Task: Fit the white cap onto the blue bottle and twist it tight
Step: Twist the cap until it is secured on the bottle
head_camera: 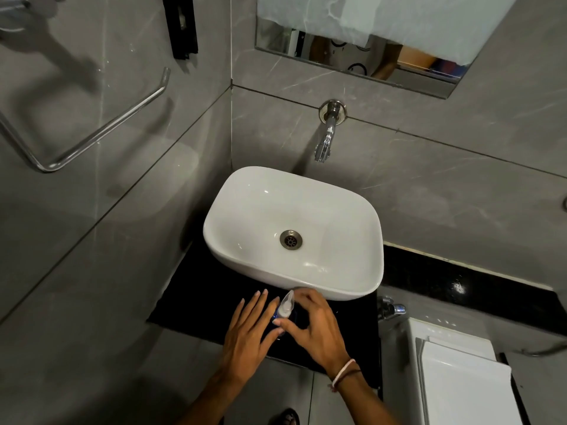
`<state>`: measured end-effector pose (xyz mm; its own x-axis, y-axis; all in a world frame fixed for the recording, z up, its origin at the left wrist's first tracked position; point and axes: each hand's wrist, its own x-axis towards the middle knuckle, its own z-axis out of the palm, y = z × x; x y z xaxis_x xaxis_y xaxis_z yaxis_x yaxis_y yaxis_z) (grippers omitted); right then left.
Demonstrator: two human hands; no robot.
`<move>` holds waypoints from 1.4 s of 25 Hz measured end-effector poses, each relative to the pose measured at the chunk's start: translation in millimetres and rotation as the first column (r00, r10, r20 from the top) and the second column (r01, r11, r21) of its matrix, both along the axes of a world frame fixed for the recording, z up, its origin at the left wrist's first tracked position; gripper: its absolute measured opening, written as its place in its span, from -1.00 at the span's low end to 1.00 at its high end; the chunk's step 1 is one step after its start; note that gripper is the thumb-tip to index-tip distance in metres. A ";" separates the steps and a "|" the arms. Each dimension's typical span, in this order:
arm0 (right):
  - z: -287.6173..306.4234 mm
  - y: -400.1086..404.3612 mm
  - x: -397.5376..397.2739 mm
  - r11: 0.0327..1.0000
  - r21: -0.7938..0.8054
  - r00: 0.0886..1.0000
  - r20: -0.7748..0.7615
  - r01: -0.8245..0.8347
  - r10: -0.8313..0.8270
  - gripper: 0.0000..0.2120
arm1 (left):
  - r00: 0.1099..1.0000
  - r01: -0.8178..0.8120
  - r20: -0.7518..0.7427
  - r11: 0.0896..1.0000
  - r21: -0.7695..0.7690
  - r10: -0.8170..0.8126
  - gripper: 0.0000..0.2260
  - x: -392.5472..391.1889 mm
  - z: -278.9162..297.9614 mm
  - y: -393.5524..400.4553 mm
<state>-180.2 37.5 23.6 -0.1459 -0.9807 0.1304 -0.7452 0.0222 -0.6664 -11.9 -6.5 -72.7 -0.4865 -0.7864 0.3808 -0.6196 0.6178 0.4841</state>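
The blue bottle stands on the black counter just in front of the basin, mostly hidden by my hands. The white pointed cap sits on top of it, tilted a little to the right. My right hand curls around the bottle from the right, thumb across its front below the cap and fingers behind it. My left hand lies to the left of the bottle with its fingers straight and spread, fingertips close to the bottle's side. Whether they touch it I cannot tell.
A white basin stands on the black counter, right behind the bottle. A chrome tap juts from the grey wall above it. A white toilet cistern is at the lower right, a chrome towel rail on the left wall.
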 end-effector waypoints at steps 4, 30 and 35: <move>19.5 -5.7 -0.3 0.979 0.068 0.979 0.051 0.194 -0.197 -0.45 | 1.000 0.001 -0.009 1.000 0.001 -0.001 -0.54 -2.5 -1.9 -0.9; 29.1 -2.8 -2.2 0.981 0.174 0.996 0.040 -0.089 0.083 -0.38 | 1.000 0.019 0.018 0.998 0.056 -0.020 -0.48 1.6 7.1 -1.6; 18.5 -0.7 -4.5 0.988 0.141 0.997 0.058 -0.059 0.051 -0.54 | 0.999 0.025 0.041 0.998 0.065 -0.028 -0.48 1.5 10.8 -0.9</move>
<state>-184.7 36.8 42.2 -0.0943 -0.9954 -0.0182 -0.7112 0.0802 -0.6984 -10.4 -7.4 -62.0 -0.5220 -0.7952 0.3085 -0.6237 0.6026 0.4979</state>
